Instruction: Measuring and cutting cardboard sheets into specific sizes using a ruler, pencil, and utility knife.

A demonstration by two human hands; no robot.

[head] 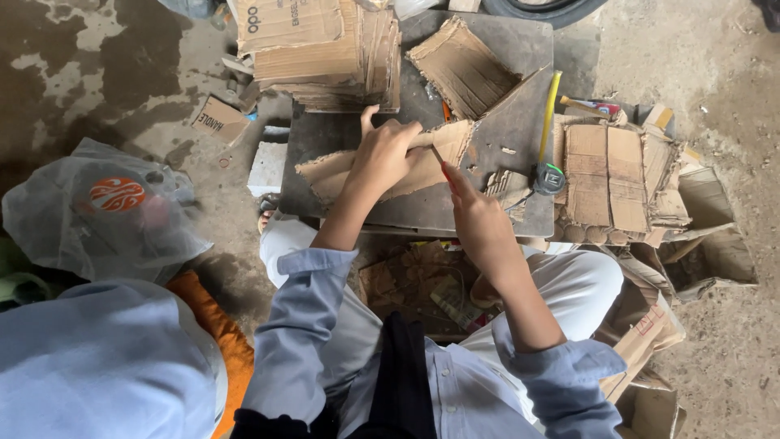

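Two hands, one sheet: a torn strip of brown corrugated cardboard (382, 167) lies across the middle of a dark grey work board (512, 130), its long axis running left to right, rising slightly toward the right.
Left hand: the left hand (383, 152) is spread flat on the strip, thumb raised, fingers curled over its upper edge, pinning it down.
Right hand: the right hand (479, 215) is closed round a thin red-handled blade (439, 160), whose tip meets the strip just right of the left hand.
Key relation: the strip lies ahead of both hands; the blade crosses its long axis, and the left hand is the nearer of the two, resting on it.
On the board: a folded brown cardboard offcut (463, 65) sits behind, with a yellow tape measure (548, 138) along the right edge.
Around: a stack of flattened brown cartons (325, 53) stands at the far left corner; flat cardboard pieces fill an open brown box (617, 183) to the right.
Nearby: a clear plastic bag (101, 211) rests on the stained concrete floor (699, 81).
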